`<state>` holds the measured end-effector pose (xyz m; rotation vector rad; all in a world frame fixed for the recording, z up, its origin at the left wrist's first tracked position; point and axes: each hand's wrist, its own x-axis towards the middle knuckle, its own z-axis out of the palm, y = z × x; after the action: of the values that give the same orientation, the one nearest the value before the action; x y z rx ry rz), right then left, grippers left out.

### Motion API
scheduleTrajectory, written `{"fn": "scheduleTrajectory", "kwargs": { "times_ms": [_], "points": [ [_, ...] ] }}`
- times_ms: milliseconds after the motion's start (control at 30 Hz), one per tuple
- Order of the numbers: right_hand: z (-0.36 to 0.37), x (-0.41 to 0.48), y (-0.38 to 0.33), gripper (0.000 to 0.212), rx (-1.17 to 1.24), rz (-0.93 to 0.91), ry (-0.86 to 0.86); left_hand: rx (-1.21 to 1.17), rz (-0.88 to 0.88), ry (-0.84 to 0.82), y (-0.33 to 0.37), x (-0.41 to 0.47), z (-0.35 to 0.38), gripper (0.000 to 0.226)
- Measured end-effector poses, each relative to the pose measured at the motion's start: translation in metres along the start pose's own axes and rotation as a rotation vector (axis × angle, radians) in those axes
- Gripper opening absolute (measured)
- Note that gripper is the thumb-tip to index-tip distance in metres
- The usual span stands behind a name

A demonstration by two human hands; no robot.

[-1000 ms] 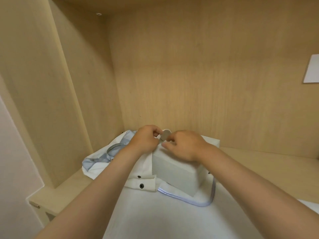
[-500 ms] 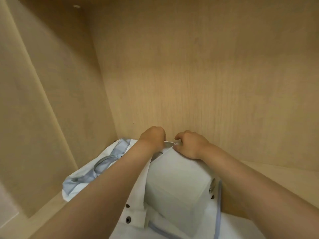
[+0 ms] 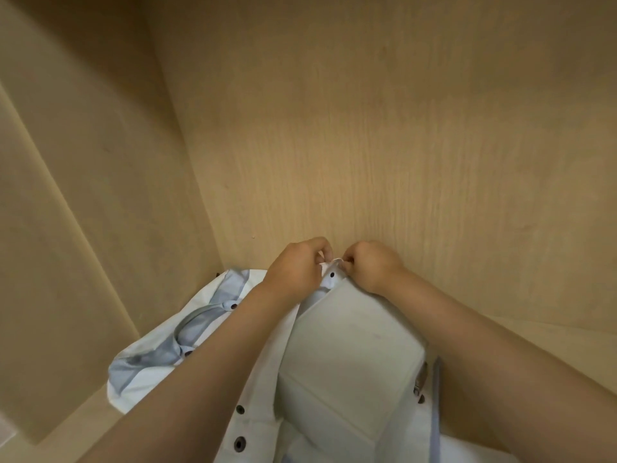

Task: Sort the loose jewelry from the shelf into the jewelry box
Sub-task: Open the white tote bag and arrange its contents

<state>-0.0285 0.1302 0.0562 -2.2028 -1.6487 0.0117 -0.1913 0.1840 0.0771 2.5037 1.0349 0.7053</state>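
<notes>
jewelry box (image 3: 347, 349) on shirt (image 3: 253, 424); left hand (image 3: 297, 269) and right hand (image 3: 371, 266) tight on white piece (image 3: 335, 261)

**Hands move to the box's far edge**

A second ago both hands sat on top of the box (image 3: 350, 345), fingers round a small pale disc. Now the left hand (image 3: 297, 267) and right hand (image 3: 372, 267) are at its far edge, pinching a thin white bit (image 3: 335, 261) between them (whether it is that disc cannot be told). The view has tipped down and closer, and the white sheet on the right has gone out of it.
</notes>
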Motion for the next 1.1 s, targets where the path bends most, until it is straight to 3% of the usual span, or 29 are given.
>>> {"fn": "scheduleTrajectory", "kwargs": {
  "times_ms": [167,433,533,700,767,1100],
  "points": [
    [-0.024,-0.052,0.015,0.029,0.135,-0.151,0.070,0.056,-0.027,-0.106,0.001,-0.009,0.005,0.041],
    [-0.022,-0.150,0.034,0.030,0.110,-0.436,0.107,0.019,-0.110,-0.217,0.008,-0.043,0.004,0.037],
    [-0.021,-0.176,0.037,0.048,0.078,-0.522,0.140,0.022,-0.134,-0.206,0.012,-0.057,-0.003,0.041],
    [-0.007,-0.200,0.046,0.097,-0.203,-0.533,-0.020,0.108,-0.144,-0.220,0.015,-0.083,-0.012,0.060],
    [-0.003,-0.199,0.045,0.107,-0.244,-0.548,-0.005,0.074,-0.158,-0.204,0.016,-0.092,-0.016,0.065],
    [-0.004,-0.194,0.031,0.097,-0.451,-0.686,0.070,0.058,-0.094,-0.136,0.016,-0.112,-0.026,0.058]
  ]
}}
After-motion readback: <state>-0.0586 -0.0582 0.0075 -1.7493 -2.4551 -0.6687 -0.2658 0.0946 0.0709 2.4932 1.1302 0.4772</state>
